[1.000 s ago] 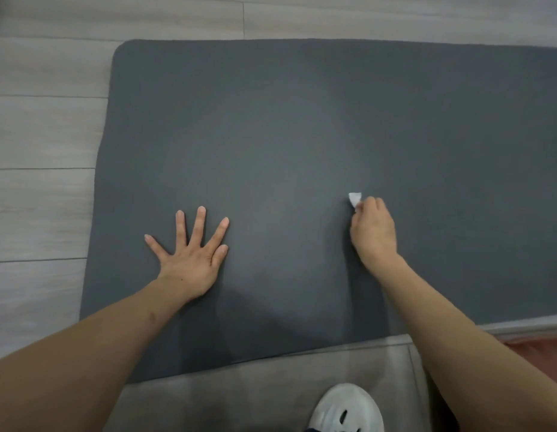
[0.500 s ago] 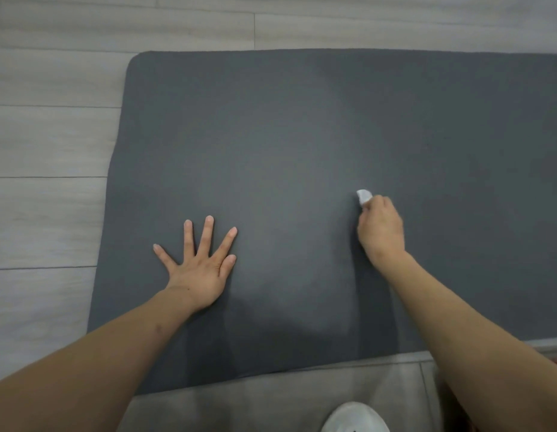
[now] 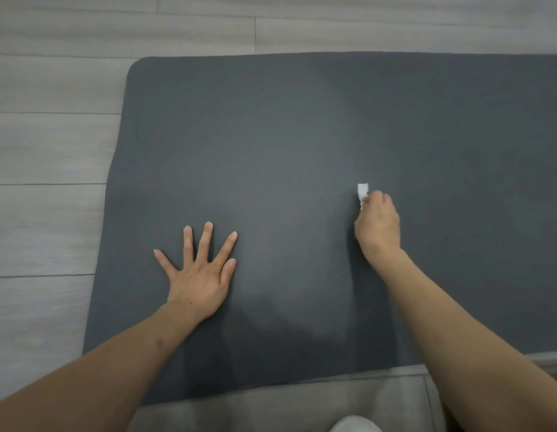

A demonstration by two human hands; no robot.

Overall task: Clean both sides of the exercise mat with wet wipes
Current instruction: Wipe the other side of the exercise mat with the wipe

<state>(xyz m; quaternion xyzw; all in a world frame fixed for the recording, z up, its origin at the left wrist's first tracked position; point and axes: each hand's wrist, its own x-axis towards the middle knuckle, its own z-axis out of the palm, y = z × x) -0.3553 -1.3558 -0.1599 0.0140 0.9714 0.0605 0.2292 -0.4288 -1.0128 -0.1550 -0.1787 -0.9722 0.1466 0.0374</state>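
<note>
On the pale wood-plank floor (image 3: 49, 145) lies the dark grey exercise mat (image 3: 302, 135), spread flat and filling most of the head view. Its far left corner is rounded and fully visible, but the mat runs out of the picture on the right, so its whole length cannot be seen. Its near edge shows from the lower left towards the middle, then passes behind the right forearm.

The left hand (image 3: 199, 275) rests palm down on the mat, fingers straight and spread wide, holding nothing. Its forearm reaches in from the lower left corner, where the picture cuts it off.

The right hand (image 3: 378, 226) is curled into a loose fist with its back to the camera, set down on the mat well to the right of the left hand. It grips a small white wet wipe (image 3: 362, 191), of which only a crumpled tip pokes out beyond the knuckles; the rest is buried inside the fingers, so how much wipe there is and how it is folded cannot be made out. The tip seems to touch the mat, though the angle leaves that uncertain.

Soft shadows from both arms darken the mat's near half. Along the bottom edge, a rounded white shape (image 3: 355, 425) is cropped to a sliver, possibly a shoe. A thin reddish patch at the lower right edge is too small to identify.
</note>
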